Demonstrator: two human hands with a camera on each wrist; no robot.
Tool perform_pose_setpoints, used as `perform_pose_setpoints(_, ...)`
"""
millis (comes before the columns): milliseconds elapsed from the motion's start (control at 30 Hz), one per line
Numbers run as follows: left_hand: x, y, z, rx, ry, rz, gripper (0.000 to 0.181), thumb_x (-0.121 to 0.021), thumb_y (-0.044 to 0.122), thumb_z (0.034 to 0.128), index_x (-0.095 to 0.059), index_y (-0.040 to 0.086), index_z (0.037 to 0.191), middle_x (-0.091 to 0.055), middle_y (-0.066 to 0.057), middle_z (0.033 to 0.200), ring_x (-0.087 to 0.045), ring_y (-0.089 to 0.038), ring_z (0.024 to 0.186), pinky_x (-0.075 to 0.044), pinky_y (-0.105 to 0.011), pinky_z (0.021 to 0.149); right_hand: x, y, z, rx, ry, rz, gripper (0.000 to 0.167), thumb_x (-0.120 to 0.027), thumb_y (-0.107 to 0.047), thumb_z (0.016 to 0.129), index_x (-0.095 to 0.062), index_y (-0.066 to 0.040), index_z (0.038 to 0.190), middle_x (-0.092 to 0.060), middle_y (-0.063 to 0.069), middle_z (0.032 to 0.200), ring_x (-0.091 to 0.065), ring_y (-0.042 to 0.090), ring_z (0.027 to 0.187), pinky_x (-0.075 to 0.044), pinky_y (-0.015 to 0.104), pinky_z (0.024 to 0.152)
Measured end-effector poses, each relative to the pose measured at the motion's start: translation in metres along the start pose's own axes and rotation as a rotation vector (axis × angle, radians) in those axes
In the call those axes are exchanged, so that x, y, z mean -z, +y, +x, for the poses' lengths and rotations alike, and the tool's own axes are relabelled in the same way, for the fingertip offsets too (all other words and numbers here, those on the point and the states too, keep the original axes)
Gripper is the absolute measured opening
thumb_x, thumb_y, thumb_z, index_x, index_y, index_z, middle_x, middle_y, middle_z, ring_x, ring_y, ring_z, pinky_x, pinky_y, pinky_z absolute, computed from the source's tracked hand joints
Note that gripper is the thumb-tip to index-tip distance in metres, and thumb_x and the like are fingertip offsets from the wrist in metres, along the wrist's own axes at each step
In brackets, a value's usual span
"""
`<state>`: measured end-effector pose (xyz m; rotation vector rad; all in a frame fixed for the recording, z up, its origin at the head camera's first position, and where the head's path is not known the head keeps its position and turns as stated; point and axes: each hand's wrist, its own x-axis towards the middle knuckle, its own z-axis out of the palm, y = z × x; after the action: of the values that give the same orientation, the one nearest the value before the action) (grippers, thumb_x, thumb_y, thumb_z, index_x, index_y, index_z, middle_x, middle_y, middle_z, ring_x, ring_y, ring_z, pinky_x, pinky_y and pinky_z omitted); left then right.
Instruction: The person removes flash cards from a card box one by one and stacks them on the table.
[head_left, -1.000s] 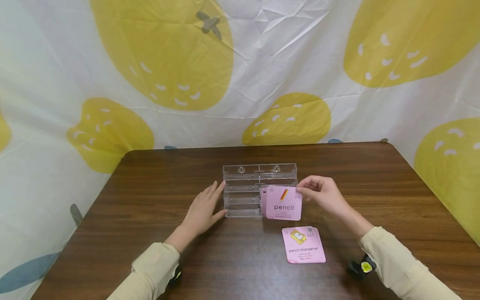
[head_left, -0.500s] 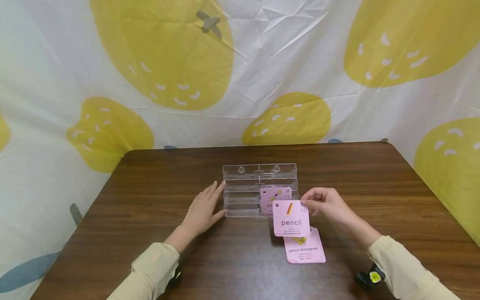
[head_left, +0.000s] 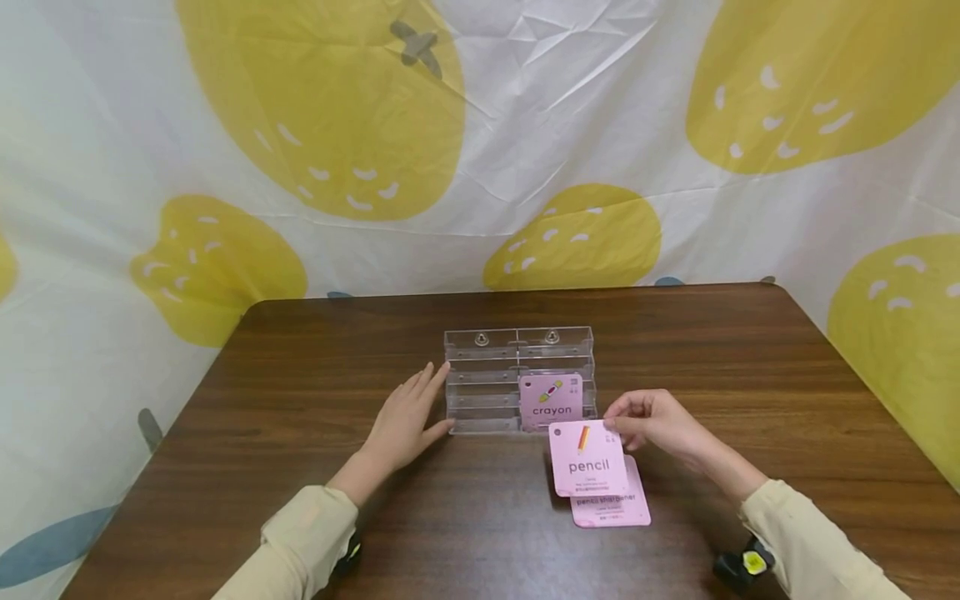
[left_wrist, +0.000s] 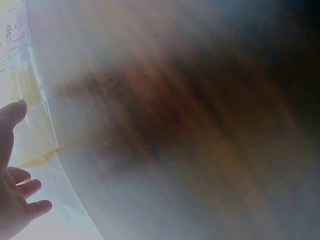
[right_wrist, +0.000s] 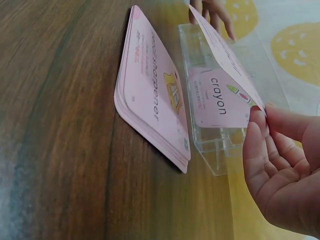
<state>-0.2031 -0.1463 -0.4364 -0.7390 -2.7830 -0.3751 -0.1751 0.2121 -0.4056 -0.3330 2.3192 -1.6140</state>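
Between thumb and fingers my right hand (head_left: 660, 427) pinches the upper right corner of a pink pencil card (head_left: 588, 458). That card hangs tilted over a small stack topped by a pink pencil sharpener card (head_left: 611, 510), partly covering it in the head view. A clear tiered card holder (head_left: 483, 379) stands just beyond, and a crayon card (head_left: 551, 402) sits in its lower right part. My left hand (head_left: 405, 421) rests at the holder's left side with fingers spread and straight. In the left wrist view its thumb (left_wrist: 15, 112) lies by the holder's edge.
Dark wood-grain table (head_left: 337, 333) lies under everything. Behind it hangs a white cloth (head_left: 525, 150) printed with yellow fruit. A black wrist device (head_left: 746, 565) sits under the right sleeve.
My right hand has drawn the pencil card away from the holder, down toward me and over the stack. The crayon card behind it has come into view. My left hand stays in place.
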Motion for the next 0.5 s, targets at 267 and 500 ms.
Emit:
perform_pose_setpoints(267, -0.002, 0.0, 0.0, 0.0, 0.002, 0.004, 0.079, -0.066, 0.034, 0.0817, -0.023, 0.011, 0.144, -0.035, -0.024, 0.139, -0.04, -0.036, 0.123, -0.035, -0.051, 0.098, 0.003, 0.009, -0.006, -0.047, -0.03, -0.013, 0.025, -0.063, -0.008, 0.083, -0.058, 0.015, 0.093, -0.059, 0.005, 0.071, -0.057, 0.012, 0.06, -0.052, 0.028, 0.055)
perform_pose_setpoints(500, 0.0, 0.0, 0.0, 0.008, -0.014, 0.008, 0.078, -0.065, 0.034, 0.0825, -0.023, 0.011, 0.144, -0.034, -0.024, 0.14, -0.039, -0.037, 0.124, -0.034, -0.051, 0.099, 0.006, 0.016, -0.01, -0.083, -0.043, -0.013, 0.027, -0.064, -0.01, 0.083, -0.058, 0.014, 0.093, -0.06, 0.004, 0.071, -0.057, 0.011, 0.061, -0.052, 0.027, 0.055)
